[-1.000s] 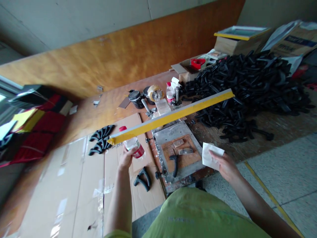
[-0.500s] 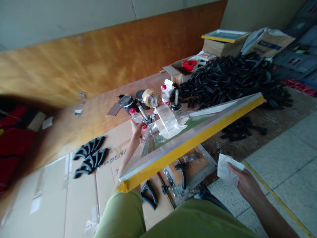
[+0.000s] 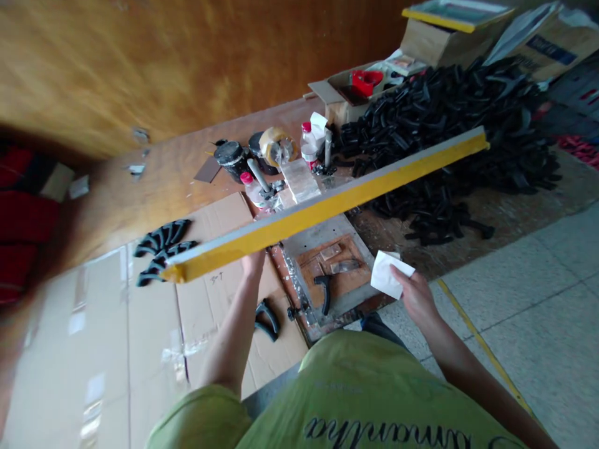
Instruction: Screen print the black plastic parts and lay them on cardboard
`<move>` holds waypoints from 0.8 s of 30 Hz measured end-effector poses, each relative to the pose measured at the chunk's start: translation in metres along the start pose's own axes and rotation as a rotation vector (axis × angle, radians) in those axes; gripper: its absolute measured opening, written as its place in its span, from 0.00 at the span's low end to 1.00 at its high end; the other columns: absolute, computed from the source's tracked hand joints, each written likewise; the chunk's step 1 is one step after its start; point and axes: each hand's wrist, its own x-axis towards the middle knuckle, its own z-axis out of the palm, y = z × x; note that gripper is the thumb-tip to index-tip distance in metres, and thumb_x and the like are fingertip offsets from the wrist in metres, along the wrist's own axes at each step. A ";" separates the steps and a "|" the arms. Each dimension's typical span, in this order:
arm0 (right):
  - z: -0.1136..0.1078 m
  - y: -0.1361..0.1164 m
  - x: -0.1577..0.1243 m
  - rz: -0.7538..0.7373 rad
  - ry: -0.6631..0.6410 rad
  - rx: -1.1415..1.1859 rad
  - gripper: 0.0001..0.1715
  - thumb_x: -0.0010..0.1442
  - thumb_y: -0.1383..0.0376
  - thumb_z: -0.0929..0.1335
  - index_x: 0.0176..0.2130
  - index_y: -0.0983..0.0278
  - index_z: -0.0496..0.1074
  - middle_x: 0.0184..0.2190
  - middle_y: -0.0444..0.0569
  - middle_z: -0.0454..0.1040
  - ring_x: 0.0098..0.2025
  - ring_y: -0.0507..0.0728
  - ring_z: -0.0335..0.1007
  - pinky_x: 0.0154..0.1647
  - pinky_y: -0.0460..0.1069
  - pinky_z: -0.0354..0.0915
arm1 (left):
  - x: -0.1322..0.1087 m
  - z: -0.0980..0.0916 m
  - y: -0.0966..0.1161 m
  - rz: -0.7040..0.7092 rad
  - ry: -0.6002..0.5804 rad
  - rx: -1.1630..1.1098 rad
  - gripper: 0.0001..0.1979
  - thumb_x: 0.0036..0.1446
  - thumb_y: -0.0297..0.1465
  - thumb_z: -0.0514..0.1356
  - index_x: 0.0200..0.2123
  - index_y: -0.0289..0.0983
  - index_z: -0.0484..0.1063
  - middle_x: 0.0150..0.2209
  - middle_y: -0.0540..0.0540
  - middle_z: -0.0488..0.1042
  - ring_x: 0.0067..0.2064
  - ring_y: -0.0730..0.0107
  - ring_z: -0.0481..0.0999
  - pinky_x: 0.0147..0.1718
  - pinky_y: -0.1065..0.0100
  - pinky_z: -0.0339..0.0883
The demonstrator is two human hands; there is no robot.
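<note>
A screen-printing frame [image 3: 322,209] with yellow tape along its near edge is raised and tilted, seen almost edge-on. My left hand [image 3: 254,262] reaches up at the frame's left part and grips it; the frame covers most of the fingers. A folded white paper or cloth [image 3: 387,274] is pinched in my right hand [image 3: 412,288], right of the board. Below the frame is a grey printing board [image 3: 362,252] with a brown inset, on which lies one curved black handle [image 3: 324,293]. A pair of black handles [image 3: 267,319] rests on the cardboard to the left.
Several black handles [image 3: 161,240] lie on cardboard [image 3: 154,330] at left. Behind the frame stand black tubs [image 3: 229,156], a tape roll [image 3: 276,144], bottles [image 3: 309,148] and metal clamp posts [image 3: 258,174]. A large heap of black handles [image 3: 435,118] and boxes [image 3: 341,100] occupy the right.
The frame has swung from showing its mesh to nearly edge-on, uncovering more of the board. My right hand with the white sheet has moved left. The camera view has tilted down.
</note>
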 end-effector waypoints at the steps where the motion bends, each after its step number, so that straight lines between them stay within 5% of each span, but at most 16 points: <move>1: 0.000 0.000 0.006 -0.020 -0.029 -0.050 0.32 0.43 0.47 0.78 0.40 0.66 0.80 0.36 0.53 0.82 0.38 0.64 0.79 0.38 0.54 0.74 | -0.033 0.000 0.000 -0.017 -0.039 0.021 0.14 0.56 0.43 0.61 0.38 0.37 0.72 0.33 0.48 0.77 0.36 0.67 0.76 0.37 0.66 0.70; 4: -0.002 -0.004 0.022 -0.085 -0.152 -0.241 0.32 0.47 0.45 0.75 0.42 0.66 0.80 0.35 0.53 0.82 0.37 0.63 0.79 0.34 0.52 0.72 | -0.134 0.014 0.009 0.002 -0.287 0.148 0.17 0.60 0.47 0.58 0.36 0.38 0.73 0.32 0.48 0.76 0.33 0.69 0.76 0.35 0.68 0.69; 8: -0.001 -0.017 0.040 -0.278 -0.340 -0.523 0.28 0.54 0.47 0.70 0.43 0.66 0.79 0.33 0.52 0.81 0.34 0.62 0.77 0.30 0.50 0.68 | -0.219 0.053 0.027 0.072 -0.198 0.454 0.16 0.56 0.46 0.63 0.36 0.38 0.72 0.35 0.45 0.75 0.38 0.62 0.76 0.41 0.63 0.70; 13: 0.007 -0.029 0.046 -0.510 -0.446 -0.670 0.20 0.58 0.52 0.66 0.39 0.64 0.77 0.32 0.52 0.80 0.32 0.60 0.75 0.32 0.50 0.66 | -0.238 0.079 0.048 0.035 -0.042 0.564 0.07 0.61 0.36 0.60 0.37 0.38 0.69 0.36 0.43 0.76 0.42 0.59 0.78 0.42 0.62 0.69; 20: 0.010 -0.055 0.024 -0.992 -0.586 -0.570 0.11 0.64 0.60 0.66 0.33 0.62 0.75 0.34 0.51 0.75 0.37 0.57 0.72 0.40 0.51 0.67 | -0.254 0.078 0.108 -0.002 -0.128 0.347 0.08 0.62 0.34 0.59 0.43 0.41 0.64 0.35 0.49 0.79 0.33 0.66 0.79 0.33 0.69 0.67; 24: 0.010 -0.079 0.008 -1.149 -0.807 -0.559 0.08 0.63 0.68 0.66 0.36 0.60 0.76 0.35 0.49 0.76 0.40 0.56 0.72 0.44 0.50 0.67 | -0.260 0.080 0.126 0.079 -0.146 0.428 0.10 0.63 0.37 0.60 0.46 0.41 0.69 0.38 0.47 0.81 0.36 0.64 0.81 0.33 0.69 0.68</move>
